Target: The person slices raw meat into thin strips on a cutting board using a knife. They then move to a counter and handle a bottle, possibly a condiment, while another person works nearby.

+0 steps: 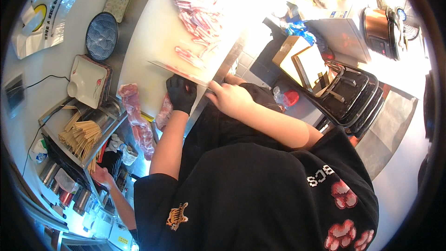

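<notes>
My left hand point(182, 93), in a black glove, is curled over a piece of raw meat point(163, 114) at the near edge of a white cutting board point(141, 50). My right hand point(234, 98) is bare and grips a knife point(176, 71), its handle mostly hidden in the fist. The blade lies across the board, just beyond the gloved fingers, with a thin meat slice along it. Past the blade, a few loose strips point(188, 56) lie before a heap of sliced raw meat point(198, 17). Left of my gloved hand, a long slab of meat point(136, 120) overhangs the board.
A blue patterned bowl point(102, 36) and stacked square plates point(87, 82) stand left of the board. Another person's hand point(103, 177) is by a rack of wooden sticks point(82, 137). At right are a cardboard box point(289, 50), black folded chairs point(343, 94) and a cooker point(378, 31).
</notes>
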The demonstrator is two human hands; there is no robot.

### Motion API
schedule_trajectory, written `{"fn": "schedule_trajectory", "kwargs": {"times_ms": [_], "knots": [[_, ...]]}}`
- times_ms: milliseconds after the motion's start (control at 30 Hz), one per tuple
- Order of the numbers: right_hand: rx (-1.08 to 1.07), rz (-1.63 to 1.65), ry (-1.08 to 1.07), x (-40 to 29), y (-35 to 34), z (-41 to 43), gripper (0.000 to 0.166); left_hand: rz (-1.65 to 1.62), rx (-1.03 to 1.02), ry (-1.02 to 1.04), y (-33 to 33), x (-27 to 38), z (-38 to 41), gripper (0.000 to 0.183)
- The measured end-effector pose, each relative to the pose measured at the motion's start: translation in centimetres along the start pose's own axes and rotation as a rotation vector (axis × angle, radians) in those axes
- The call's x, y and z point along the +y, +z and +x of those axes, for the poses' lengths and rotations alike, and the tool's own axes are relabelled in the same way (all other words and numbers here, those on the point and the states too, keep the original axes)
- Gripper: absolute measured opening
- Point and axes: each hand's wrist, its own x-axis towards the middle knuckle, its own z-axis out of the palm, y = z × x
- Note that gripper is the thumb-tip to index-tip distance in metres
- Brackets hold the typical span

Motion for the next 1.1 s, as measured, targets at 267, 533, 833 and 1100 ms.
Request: {"fn": "schedule_trajectory", "kwargs": {"times_ms": [267, 533, 833, 1100], "knots": [[-0.005, -0.028, -0.037, 0.1, 1.1, 2.2, 0.029, -0.018, 0.018, 0.001, 0.1, 0.0, 0.3, 0.032], [0.010, 0.022, -0.018, 3.5, -0.4, -4.4, 0.031, -0.055, 0.042, -0.028, 0.5, 0.1, -0.2, 0.035], [-0.093, 0.048, 0.041, -0.1, -0.3, 4.5, 0.031, -0.085, -0.030, -0.005, -0.7, -0.3, -0.4, 0.026], [0.145, 0.029, -0.101, 0.5, -1.3, -1.2, 0.027, -0.024, 0.052, -0.003, 0.6, -0.2, -0.9, 0.036]]}}
